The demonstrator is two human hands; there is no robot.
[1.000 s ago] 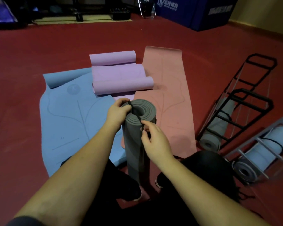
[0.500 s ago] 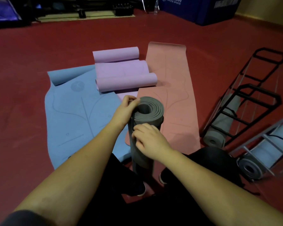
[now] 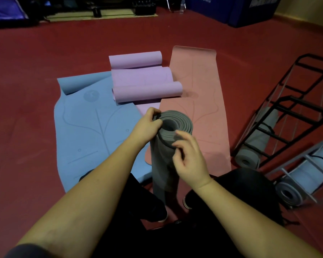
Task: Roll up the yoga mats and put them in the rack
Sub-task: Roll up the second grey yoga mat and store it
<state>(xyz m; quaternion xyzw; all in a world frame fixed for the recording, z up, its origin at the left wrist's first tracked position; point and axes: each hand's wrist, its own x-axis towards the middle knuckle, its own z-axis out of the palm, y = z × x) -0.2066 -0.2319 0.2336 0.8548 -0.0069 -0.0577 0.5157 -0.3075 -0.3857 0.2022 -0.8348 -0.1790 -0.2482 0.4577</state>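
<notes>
Left hand (image 3: pixel 147 125) grips the top rim of the upright rolled grey mat (image 3: pixel 168 146) standing between the person's feet; right hand (image 3: pixel 189 157) pinches a black elastic band (image 3: pixel 163 139) at its near edge, beside the black rack (image 3: pixel 287 116).

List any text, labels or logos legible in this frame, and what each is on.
Nothing reads clearly.
White print on the blue padded block, top of frame: cut off and blurred, unreadable.
Round emblem on the blue mat: a logo, no legible letters.
No text shows on the grey rolled mat or the racks.
</notes>
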